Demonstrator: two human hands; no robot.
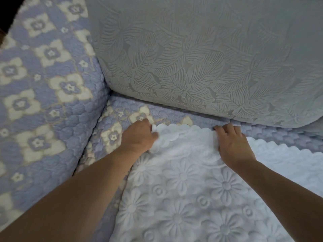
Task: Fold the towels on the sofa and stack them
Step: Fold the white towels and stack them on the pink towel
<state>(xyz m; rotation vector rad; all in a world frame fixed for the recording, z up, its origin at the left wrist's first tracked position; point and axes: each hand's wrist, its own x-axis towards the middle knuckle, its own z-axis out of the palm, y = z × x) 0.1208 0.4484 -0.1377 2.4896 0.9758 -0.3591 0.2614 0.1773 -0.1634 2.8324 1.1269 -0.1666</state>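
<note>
Covering the far left, the sofa armrest point(43, 95) wears a quilted lavender cover with cream flower motifs, and the same cover runs across the seat point(120, 109). Just right of the armrest, the left hand point(138, 137) lies at the far left corner of a white towel point(188, 186), its fingers point(153, 131) curled and pinching the scalloped edge. The towel, embossed with flowers, lies on the seat, and another white scalloped layer point(288, 159) shows beside it to the right; whether that is a second towel or the same one cannot be told. The right hand point(234, 145) grips the far edge further right, fingers bent over the hem. Behind both hands a grey back cushion point(209, 58) with a leaf pattern leans against the sofa back.
</note>
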